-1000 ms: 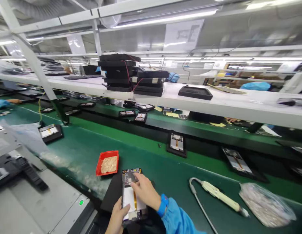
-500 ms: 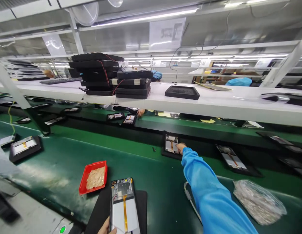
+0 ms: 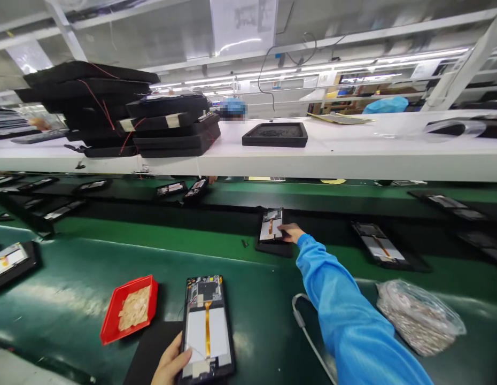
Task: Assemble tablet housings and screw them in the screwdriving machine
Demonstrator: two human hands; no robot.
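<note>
My left hand point(image 3: 171, 362) grips the left edge of an opened tablet point(image 3: 219, 334), its circuit board, white battery and orange ribbon cable showing. Beneath it, to the left, lies a dark flat pad point(image 3: 149, 353). My right arm, in a blue sleeve, stretches forward to the conveyor. There my right hand point(image 3: 292, 233) pinches the right edge of a second opened tablet point(image 3: 268, 229). That tablet sits tilted over a black foam tray point(image 3: 274, 249); whether it still touches the tray I cannot tell.
A red bin point(image 3: 108, 326) of small beige pieces stands left; a clear bag point(image 3: 420, 321) of small parts lies right. A grey cable point(image 3: 300, 319) curves between. More tablets in trays point(image 3: 379, 247) line the belt. Above runs a white shelf point(image 3: 224, 164) with black foam trays point(image 3: 108, 107).
My view has shifted, with the shelf now closer. The left-hand tablet shows more fully, farther from the lower edge. The tablet under my right hand has tilted against its tray.
</note>
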